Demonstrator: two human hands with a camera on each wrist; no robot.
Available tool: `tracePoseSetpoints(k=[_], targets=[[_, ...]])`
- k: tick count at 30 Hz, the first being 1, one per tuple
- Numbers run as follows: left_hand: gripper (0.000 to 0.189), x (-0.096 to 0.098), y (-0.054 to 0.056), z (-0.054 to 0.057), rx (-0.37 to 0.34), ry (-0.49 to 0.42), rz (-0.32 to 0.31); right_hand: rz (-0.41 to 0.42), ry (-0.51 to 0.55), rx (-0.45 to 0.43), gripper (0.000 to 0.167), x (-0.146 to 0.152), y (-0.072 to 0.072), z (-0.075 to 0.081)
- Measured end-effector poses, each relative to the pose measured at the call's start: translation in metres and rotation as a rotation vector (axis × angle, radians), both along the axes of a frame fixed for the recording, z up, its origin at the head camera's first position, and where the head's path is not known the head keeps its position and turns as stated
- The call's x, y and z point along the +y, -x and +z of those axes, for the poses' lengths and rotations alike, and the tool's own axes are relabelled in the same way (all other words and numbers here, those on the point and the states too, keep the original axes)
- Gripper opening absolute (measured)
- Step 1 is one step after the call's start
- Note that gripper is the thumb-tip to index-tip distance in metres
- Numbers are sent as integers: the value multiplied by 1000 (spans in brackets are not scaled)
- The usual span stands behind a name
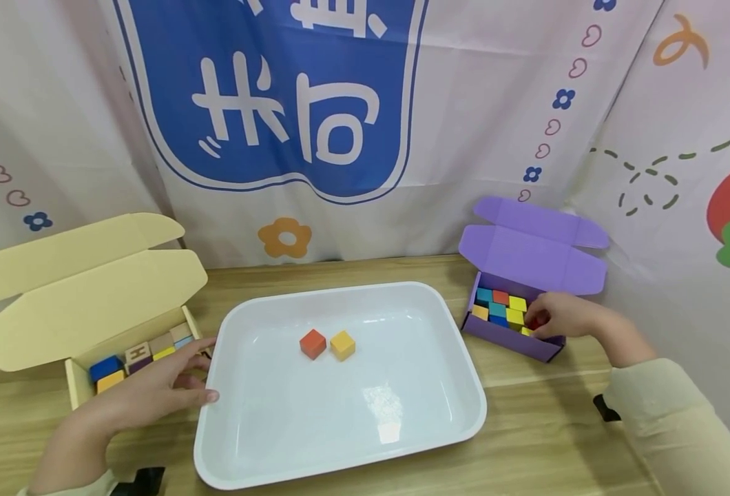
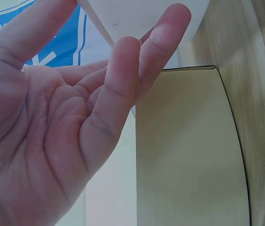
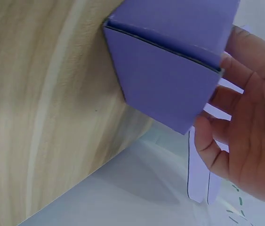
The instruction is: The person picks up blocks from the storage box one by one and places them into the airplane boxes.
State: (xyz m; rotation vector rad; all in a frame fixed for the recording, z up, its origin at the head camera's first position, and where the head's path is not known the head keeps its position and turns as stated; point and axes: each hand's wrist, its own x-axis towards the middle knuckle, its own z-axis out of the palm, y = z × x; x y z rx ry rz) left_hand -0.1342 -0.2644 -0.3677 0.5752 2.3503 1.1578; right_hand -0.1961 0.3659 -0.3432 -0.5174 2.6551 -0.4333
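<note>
A white tray (image 1: 278, 441) lies in the middle, with a red block (image 1: 313, 344) and a yellow block (image 1: 343, 345) side by side in it. At its left rim, my left hand (image 1: 148, 393) has its thumb tip against the edge and its fingers loosely extended. To the right, my right hand (image 1: 566, 317) reaches into a purple box (image 1: 504, 335) of coloured blocks. A dark red block (image 1: 537, 321) shows between its thumb and fingers, partly covered. In the right wrist view, the box wall (image 3: 165, 80) hides the fingertips, so a firm grip cannot be confirmed.
Behind the left hand stands a pale yellow box (image 1: 80, 386) with blue, orange, purple and wooden blocks, its lid (image 1: 92, 303) raised. The purple lid (image 1: 529, 251) leans open toward the printed curtain (image 1: 452, 138). Everything stands on a wood-grain table (image 1: 526, 427).
</note>
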Motion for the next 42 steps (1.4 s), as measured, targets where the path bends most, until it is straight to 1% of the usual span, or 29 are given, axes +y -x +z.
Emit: tracePoseSetpoints(k=[3, 6, 10, 12, 15, 18, 22, 24, 27, 30, 33, 36, 38, 42], targets=[[82, 1, 0, 0, 7, -1, -2, -11, 22, -5, 26, 0, 1, 5], [82, 1, 1, 0, 14, 6, -4, -28, 46, 16, 33, -2, 2, 10], [83, 2, 2, 2, 2, 13, 4, -46, 80, 74, 41, -13, 2, 19], [84, 1, 2, 2, 1, 13, 7, -43, 103, 104, 42, -23, 2, 25], [84, 1, 2, 1, 10, 13, 6, -21, 136, 146, 43, -40, 3, 33], [83, 0, 2, 0, 2, -4, 4, 35, 166, 187, 42, -61, 5, 40], [83, 0, 1, -1, -4, -19, 1, 103, 193, 215, 40, -90, 8, 52], [83, -1, 0, -1, -1, -18, 1, 129, 197, 217, 39, -105, 10, 59], [83, 0, 1, -1, -7, -29, -3, 163, 194, 194, 40, -126, 13, 67], [83, 0, 1, -1, -14, -34, -4, 188, 205, 141, 42, -147, 16, 73], [83, -1, 1, 0, -14, -25, 1, 235, 221, 111, 42, -167, 22, 75], [83, -2, 0, 0, -9, -24, 4, 295, 229, 116, 41, -188, 28, 74], [83, -2, 0, 0, -7, -28, 3, 333, 241, 120, 40, -202, 33, 70], [84, -1, 0, 0, -9, -28, 4, 371, 247, 78, 40, -226, 42, 56]])
